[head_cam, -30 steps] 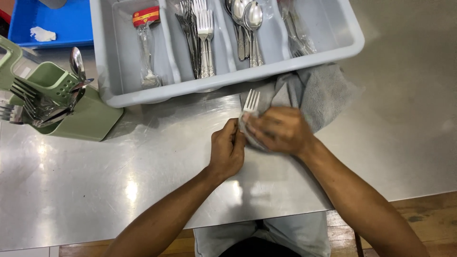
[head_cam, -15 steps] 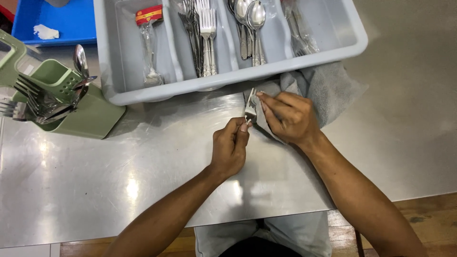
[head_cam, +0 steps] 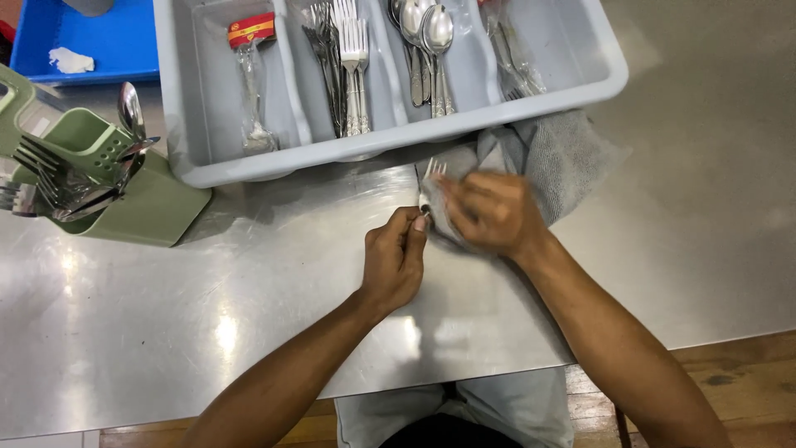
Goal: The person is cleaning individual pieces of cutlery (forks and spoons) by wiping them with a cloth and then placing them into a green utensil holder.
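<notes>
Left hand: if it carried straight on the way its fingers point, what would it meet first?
The left hand points up and slightly right, its grip on the fork handle. Straight on, it would probably first meet the cloth around the fork, then the grey tray wall, though depth is unclear.

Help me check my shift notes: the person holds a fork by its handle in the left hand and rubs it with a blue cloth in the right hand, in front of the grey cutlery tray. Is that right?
Not quite: the cloth is grey, not blue, as the head view shows. The rest holds: the left hand grips the fork by its handle, the right hand rubs it with the cloth, in front of the grey cutlery tray.
</notes>
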